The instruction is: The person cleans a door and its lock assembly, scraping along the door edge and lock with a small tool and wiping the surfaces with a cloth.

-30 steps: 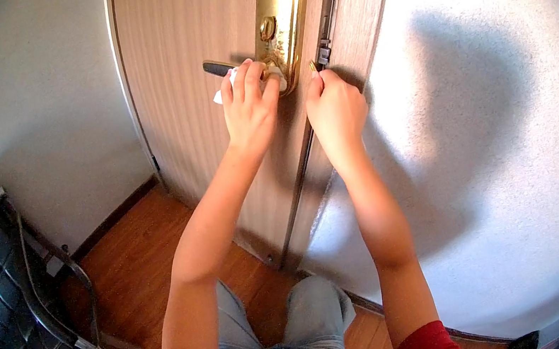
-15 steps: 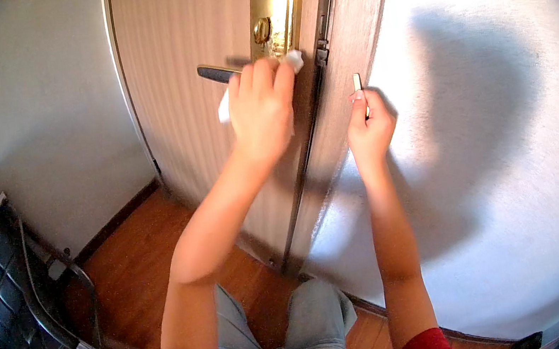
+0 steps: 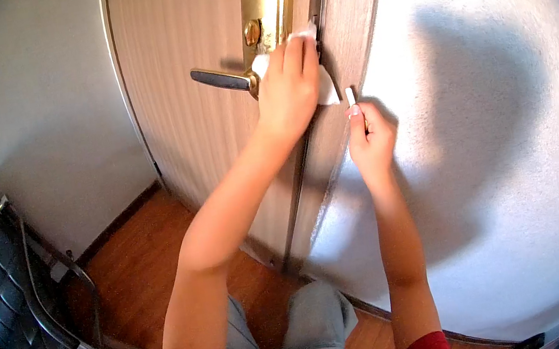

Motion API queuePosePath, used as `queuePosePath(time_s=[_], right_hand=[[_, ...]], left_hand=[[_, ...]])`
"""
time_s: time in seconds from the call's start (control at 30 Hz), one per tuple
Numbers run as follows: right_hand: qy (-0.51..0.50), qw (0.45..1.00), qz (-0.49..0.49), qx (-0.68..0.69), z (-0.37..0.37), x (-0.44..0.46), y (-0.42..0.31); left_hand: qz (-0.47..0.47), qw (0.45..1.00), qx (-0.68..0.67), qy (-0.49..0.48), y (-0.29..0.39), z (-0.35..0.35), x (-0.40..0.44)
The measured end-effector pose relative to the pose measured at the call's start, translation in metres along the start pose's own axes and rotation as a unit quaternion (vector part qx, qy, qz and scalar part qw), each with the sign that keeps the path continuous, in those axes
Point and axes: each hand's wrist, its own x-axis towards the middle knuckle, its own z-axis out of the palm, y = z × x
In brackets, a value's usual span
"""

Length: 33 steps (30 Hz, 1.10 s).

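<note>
My left hand (image 3: 288, 95) is closed on a white tissue (image 3: 328, 86), which sticks out on both sides of the fingers. It presses against the lower part of a gold lock plate (image 3: 265, 5) near the door's edge. Just left of the fingers, the lever handle (image 3: 220, 80), black with gold trim, points left. Above the hand sits a round gold knob (image 3: 252, 32). My right hand (image 3: 372, 139) pinches a small slim stick (image 3: 350, 96), pale on its visible face, upright in front of the door frame. Its lower end is hidden by the fingers.
The wood-grain door (image 3: 182, 38) stands beside its frame (image 3: 351, 0). A white textured wall (image 3: 507, 164) is close on the right. At the lower left, a black quilted folding chair (image 3: 5, 284) leans by the wall on the wooden floor (image 3: 132, 245).
My left hand has moved right and slightly down with the tissue, from over the handle's base toward the door's edge. My right hand has dropped a little, and the stick's pale face has turned into view.
</note>
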Motion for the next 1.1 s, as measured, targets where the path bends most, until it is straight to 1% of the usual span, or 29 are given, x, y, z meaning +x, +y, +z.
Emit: queuePosePath(time_s=[0.03, 0.1, 0.13, 0.2, 0.23, 0.27, 0.37, 0.4, 0.47, 0.5, 0.6, 0.67, 0.77, 0.8, 0.87, 0.9, 0.93, 1.0, 1.03, 1.07, 1.1], right_hand=[[-0.004, 1.000, -0.002, -0.013, 0.000, 0.000, -0.001], [-0.008, 1.000, -0.005, -0.025, -0.001, 0.000, -0.003], [-0.002, 1.000, 0.009, -0.012, 0.000, 0.000, -0.004], [0.004, 1.000, 0.022, 0.004, 0.000, 0.001, -0.006], [0.010, 1.000, 0.003, 0.000, 0.001, 0.002, -0.006], [0.015, 1.000, -0.015, -0.005, 0.001, 0.002, -0.006], [-0.003, 1.000, 0.001, -0.018, -0.001, 0.002, -0.002], [-0.002, 1.000, 0.000, -0.018, 0.000, 0.001, -0.003], [0.005, 1.000, -0.004, -0.031, 0.002, 0.000, -0.004], [0.004, 1.000, -0.005, -0.031, 0.002, 0.000, -0.004], [0.007, 0.999, -0.010, -0.034, 0.003, -0.001, -0.002], [0.002, 0.999, 0.030, -0.015, 0.002, 0.000, -0.001], [0.007, 0.999, 0.042, 0.027, 0.000, 0.002, 0.001], [0.006, 0.999, 0.043, 0.028, 0.000, 0.003, 0.000], [0.004, 0.995, 0.091, 0.037, 0.000, 0.005, -0.001], [0.029, 0.998, 0.043, 0.044, 0.003, 0.008, -0.005], [0.029, 0.998, 0.041, 0.045, 0.004, 0.009, -0.014], [0.017, 1.000, 0.011, -0.012, 0.006, 0.015, -0.031], [0.038, 0.998, -0.040, -0.003, 0.012, 0.019, -0.037], [0.040, 0.998, -0.042, -0.003, 0.014, 0.024, -0.042], [0.019, 0.996, -0.051, -0.075, 0.015, 0.029, -0.047]], left_hand=[[0.002, 1.000, -0.001, 0.000, 0.003, -0.002, -0.011], [-0.043, 0.995, -0.029, -0.088, 0.009, -0.009, -0.032], [-0.043, 0.995, -0.028, -0.089, 0.013, -0.009, -0.043], [-0.016, 0.997, -0.022, -0.078, 0.016, -0.008, -0.060], [-0.028, 0.995, -0.048, -0.085, 0.016, -0.006, -0.061], [-0.028, 0.995, -0.047, -0.086, 0.014, -0.003, -0.061], [-0.020, 0.997, -0.055, -0.049, 0.007, 0.001, -0.037], [-0.019, 0.997, -0.054, -0.048, 0.005, 0.003, -0.025], [-0.014, 0.999, -0.034, -0.013, 0.003, 0.004, -0.001], [-0.017, 0.999, -0.048, 0.001, 0.003, 0.003, 0.009], [-0.018, 0.999, -0.034, 0.005, 0.005, 0.005, 0.006], [-0.026, 0.999, -0.034, -0.007, 0.009, 0.003, -0.014], [-0.020, 0.997, -0.025, -0.064, 0.011, 0.000, -0.055], [-0.020, 0.997, -0.025, -0.066, 0.010, -0.001, -0.068], [-0.009, 0.992, -0.012, -0.128, 0.009, -0.006, -0.090], [0.009, 0.990, -0.013, -0.140, 0.008, -0.014, -0.094], [0.008, 0.990, -0.012, -0.139, 0.005, -0.021, -0.098], [0.027, 0.983, -0.043, -0.174, 0.000, -0.031, -0.102], [0.029, 0.987, -0.037, -0.157, 0.000, -0.038, -0.100], [0.031, 0.987, -0.038, -0.154, -0.001, -0.042, -0.095], [0.036, 0.991, -0.036, -0.124, -0.002, -0.047, -0.086]])
